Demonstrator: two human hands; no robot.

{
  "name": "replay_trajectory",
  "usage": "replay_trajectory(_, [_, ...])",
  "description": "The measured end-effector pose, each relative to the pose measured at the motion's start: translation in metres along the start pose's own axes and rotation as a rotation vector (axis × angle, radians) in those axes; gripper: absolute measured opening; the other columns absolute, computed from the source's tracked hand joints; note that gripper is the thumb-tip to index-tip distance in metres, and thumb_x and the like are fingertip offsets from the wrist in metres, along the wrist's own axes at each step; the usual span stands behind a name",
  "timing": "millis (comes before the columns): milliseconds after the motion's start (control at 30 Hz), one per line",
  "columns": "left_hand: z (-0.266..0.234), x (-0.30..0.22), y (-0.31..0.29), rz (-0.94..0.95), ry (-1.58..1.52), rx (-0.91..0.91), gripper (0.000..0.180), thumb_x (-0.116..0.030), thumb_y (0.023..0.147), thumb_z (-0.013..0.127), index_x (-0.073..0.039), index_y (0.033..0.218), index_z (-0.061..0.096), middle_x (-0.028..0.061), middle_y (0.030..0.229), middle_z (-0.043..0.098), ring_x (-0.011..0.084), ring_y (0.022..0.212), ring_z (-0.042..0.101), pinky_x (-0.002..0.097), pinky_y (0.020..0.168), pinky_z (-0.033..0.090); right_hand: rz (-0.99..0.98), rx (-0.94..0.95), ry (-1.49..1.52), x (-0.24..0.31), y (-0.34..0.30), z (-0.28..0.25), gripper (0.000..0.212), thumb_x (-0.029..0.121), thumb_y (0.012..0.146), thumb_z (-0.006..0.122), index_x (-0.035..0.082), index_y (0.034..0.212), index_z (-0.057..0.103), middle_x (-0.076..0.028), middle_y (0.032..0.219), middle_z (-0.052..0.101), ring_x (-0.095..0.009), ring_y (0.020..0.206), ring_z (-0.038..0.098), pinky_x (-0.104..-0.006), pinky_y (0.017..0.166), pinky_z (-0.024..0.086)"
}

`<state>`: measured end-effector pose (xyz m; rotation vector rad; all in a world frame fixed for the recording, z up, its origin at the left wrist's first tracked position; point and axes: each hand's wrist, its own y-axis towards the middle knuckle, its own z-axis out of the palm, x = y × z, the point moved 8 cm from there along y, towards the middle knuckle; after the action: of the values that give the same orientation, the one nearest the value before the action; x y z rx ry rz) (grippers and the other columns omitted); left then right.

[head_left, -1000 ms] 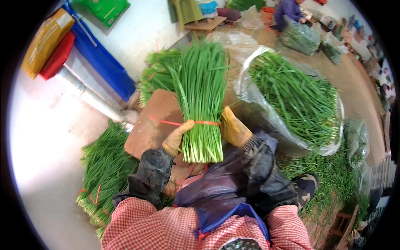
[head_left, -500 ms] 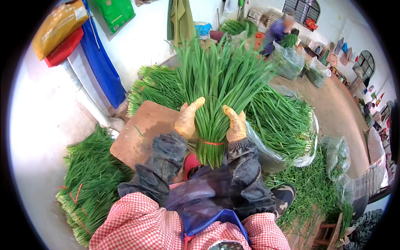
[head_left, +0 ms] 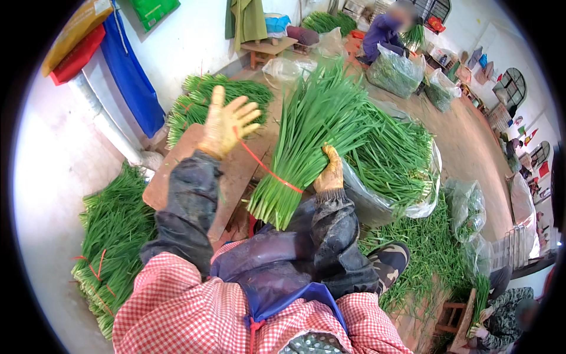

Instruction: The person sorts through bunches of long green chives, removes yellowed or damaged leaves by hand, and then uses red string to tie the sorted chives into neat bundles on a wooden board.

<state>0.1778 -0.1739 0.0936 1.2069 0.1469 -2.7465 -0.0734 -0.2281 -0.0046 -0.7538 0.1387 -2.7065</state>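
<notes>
My right hand (head_left: 331,171), in a yellowed glove, grips the side of a large bundle of garlic chives (head_left: 318,127), its cut stems tilted toward my lower left. A red tie band (head_left: 265,168) crosses the stems; one end sticks out up and leftward near my left hand (head_left: 231,124). That gloved hand is raised, palm showing and fingers spread, apart from the bundle. Whether the band's tip touches its glove I cannot tell. Below it is a brown board (head_left: 191,171).
Tied chives lie in piles at left (head_left: 118,236) and behind the board (head_left: 221,97). A plastic-lined heap of chives (head_left: 395,159) stands at right, with loose green trimmings (head_left: 424,253) on the floor. A co-worker (head_left: 383,35) sits far off, another (head_left: 513,312) lower right.
My left hand has come off the bundle, moving left and opening. The bundle has tilted, its stems swinging left, with my right hand still on it. The band's end now sticks out.
</notes>
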Motion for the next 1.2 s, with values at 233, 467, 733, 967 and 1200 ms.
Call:
replay_trajectory(233, [-0.058, 0.030, -0.050, -0.382, 0.661, 0.061, 0.084, -0.058, 0.094, 0.053, 0.005, 0.146, 0.034, 0.0214, 0.144, 0.044, 0.0315, 0.132, 0.044, 0.0459, 0.106, 0.039, 0.093, -0.066, 0.019, -0.019, -0.012, 0.012, 0.028, 0.020, 0.085, 0.062, 0.004, 0.107, 0.062, -0.010, 0.107, 0.067, -0.030, 0.093, 0.065, -0.0487, 0.087, 0.054])
replay_trajectory(467, [0.029, 0.059, -0.054, -0.256, 0.535, 0.387, 0.055, -0.015, 0.085, 0.073, 0.002, 0.132, 0.052, 0.0070, 0.121, 0.062, 0.0164, 0.105, 0.059, 0.0330, 0.092, 0.048, 0.002, 0.141, -0.154, -0.060, 0.005, 0.036, 0.042, 0.027, 0.086, 0.056, 0.005, 0.121, 0.060, -0.011, 0.121, 0.063, -0.029, 0.111, 0.059, -0.0458, 0.102, 0.044])
replay_trajectory(733, [0.006, -0.009, 0.021, 0.165, 1.321, 0.068, 0.061, -0.023, 0.072, 0.074, -0.003, 0.125, 0.052, 0.0162, 0.094, 0.068, 0.0284, 0.091, 0.067, 0.0384, 0.084, 0.052, 0.088, 0.213, -0.117, -0.063, 0.075, 0.077, 0.053, 0.038, 0.092, 0.059, 0.007, 0.135, 0.051, -0.012, 0.137, 0.054, -0.030, 0.124, 0.051, -0.0467, 0.106, 0.039])
replay_trajectory(967, [-0.027, -0.085, 0.121, 0.740, 2.196, 0.211, 0.049, -0.017, 0.070, 0.069, -0.010, 0.115, 0.053, 0.0104, 0.093, 0.060, 0.0310, 0.090, 0.063, 0.0441, 0.075, 0.050, -0.068, 0.227, -0.614, 0.027, 0.062, 0.049, 0.051, 0.032, 0.099, 0.052, 0.002, 0.139, 0.045, -0.009, 0.125, 0.055, -0.017, 0.105, 0.052, -0.0302, 0.089, 0.041])
replay_trajectory(1200, [-0.199, -0.157, 0.267, 0.405, 2.770, -0.247, 0.108, -0.005, 0.069, 0.069, -0.025, 0.158, 0.010, 0.0161, 0.160, 0.019, 0.0337, 0.147, 0.022, 0.0591, 0.119, 0.010, -0.171, -0.299, -0.959, 0.107, -0.023, -0.075, 0.049, 0.034, 0.095, 0.064, -0.004, 0.124, 0.054, -0.010, 0.099, 0.063, -0.016, 0.084, 0.057, -0.0291, 0.074, 0.047])
